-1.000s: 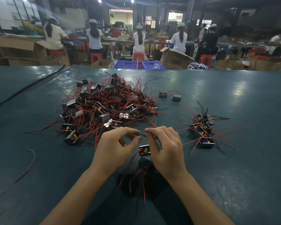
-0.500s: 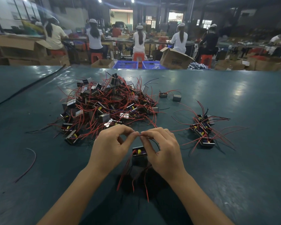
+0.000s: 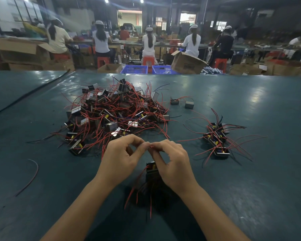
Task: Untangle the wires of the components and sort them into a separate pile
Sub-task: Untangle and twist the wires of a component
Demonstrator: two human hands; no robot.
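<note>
The left hand [image 3: 119,158] and right hand [image 3: 174,164] are pinching red wire ends [image 3: 150,146] just above the dangling component [image 3: 151,168]. The sorted pile [image 3: 217,141] is lying to the component's right, nearer the right hand.

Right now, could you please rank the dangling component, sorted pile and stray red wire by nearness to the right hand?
1. dangling component, beneath the right hand.
2. sorted pile, to its right.
3. stray red wire, far left.
</note>
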